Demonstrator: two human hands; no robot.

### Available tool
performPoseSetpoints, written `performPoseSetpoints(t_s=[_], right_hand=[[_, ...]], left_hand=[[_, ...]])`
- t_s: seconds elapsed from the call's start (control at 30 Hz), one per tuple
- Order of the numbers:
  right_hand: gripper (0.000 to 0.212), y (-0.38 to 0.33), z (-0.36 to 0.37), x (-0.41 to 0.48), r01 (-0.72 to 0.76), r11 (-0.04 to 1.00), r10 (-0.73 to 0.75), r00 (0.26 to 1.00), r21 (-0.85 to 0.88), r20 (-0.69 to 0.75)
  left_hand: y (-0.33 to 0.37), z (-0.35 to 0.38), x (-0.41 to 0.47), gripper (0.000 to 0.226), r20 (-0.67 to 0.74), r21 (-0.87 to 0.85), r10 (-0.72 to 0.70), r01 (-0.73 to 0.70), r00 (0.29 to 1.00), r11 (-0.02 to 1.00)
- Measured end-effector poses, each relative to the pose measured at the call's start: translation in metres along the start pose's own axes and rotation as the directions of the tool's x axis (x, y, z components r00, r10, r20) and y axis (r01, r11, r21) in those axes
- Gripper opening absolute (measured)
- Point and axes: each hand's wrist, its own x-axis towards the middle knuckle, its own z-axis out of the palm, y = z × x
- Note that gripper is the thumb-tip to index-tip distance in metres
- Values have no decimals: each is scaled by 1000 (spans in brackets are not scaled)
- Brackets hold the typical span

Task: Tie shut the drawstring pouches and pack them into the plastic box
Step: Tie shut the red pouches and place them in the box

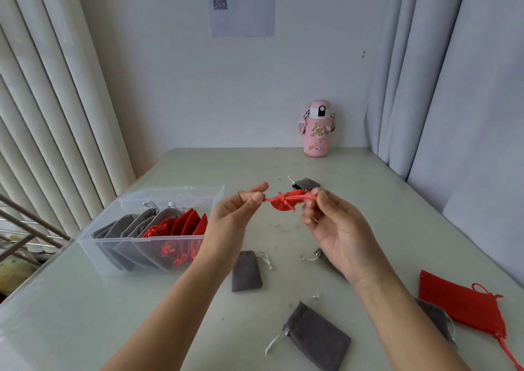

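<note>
A small red drawstring pouch [285, 201] hangs in the air between my hands, above the table's middle. My left hand [241, 209] pinches its red cord on the left side. On the right side my right hand [331, 223] pinches the other cord end. The cords are pulled taut and a knot shows at the pouch's neck. The clear plastic box [124, 246] stands at the left and holds several grey and red pouches on edge.
Loose grey pouches lie on the pale table: one [246, 271] below my left hand, one [317, 335] near the front, one [306, 184] further back. A flat red pouch [462, 302] lies at the right. A pink bottle [317, 129] stands by the wall.
</note>
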Motion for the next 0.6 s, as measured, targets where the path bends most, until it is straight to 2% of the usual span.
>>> performPoseSetpoints(t_s=[0.03, 0.1, 0.17, 0.23, 0.3, 0.4, 0.43, 0.47, 0.53, 0.6], right_hand=[[32, -2, -1, 0, 24, 998, -27, 999, -64, -39], [30, -1, -5, 1, 56, 948, -105, 984, -315, -142], [17, 5, -6, 1, 55, 811, -208, 957, -582, -201], [5, 14, -6, 1, 87, 639, -323, 932, -764, -164], [13, 22, -1, -2, 106, 493, -414, 901, -864, -126], [10, 30, 5, -6, 87, 387, -453, 885, -918, -107], [10, 31, 6, -6, 66, 389, -449, 885, -919, -126], [12, 31, 8, -7, 41, 435, -420, 893, -899, -163], [31, 27, 10, -7, -31, 594, -262, 937, -804, -229], [45, 23, 9, -5, -92, 651, -77, 980, -753, -186]], left_hand=[[0, 2, -1, 11, 45, -53, -2, 4, 999, 999], [-1, 6, -2, 9, 113, -172, -45, 64, 993, 983], [-3, 12, -5, 9, 144, -197, -108, 135, 984, 971], [-6, 16, -7, 10, 147, -165, -141, 165, 979, 972], [-10, 19, -9, 11, 144, -140, -143, 163, 979, 977], [-13, 20, -11, 12, 86, -16, -95, 97, 992, 995], [-14, 19, -11, 12, 56, 12, -87, 86, 995, 996], [-15, 19, -11, 12, 31, 24, -82, 82, 996, 996], [-17, 18, -9, 10, -24, 31, -74, 74, 997, 997], [-17, 16, -6, 8, -83, 29, -68, 71, 994, 997]])
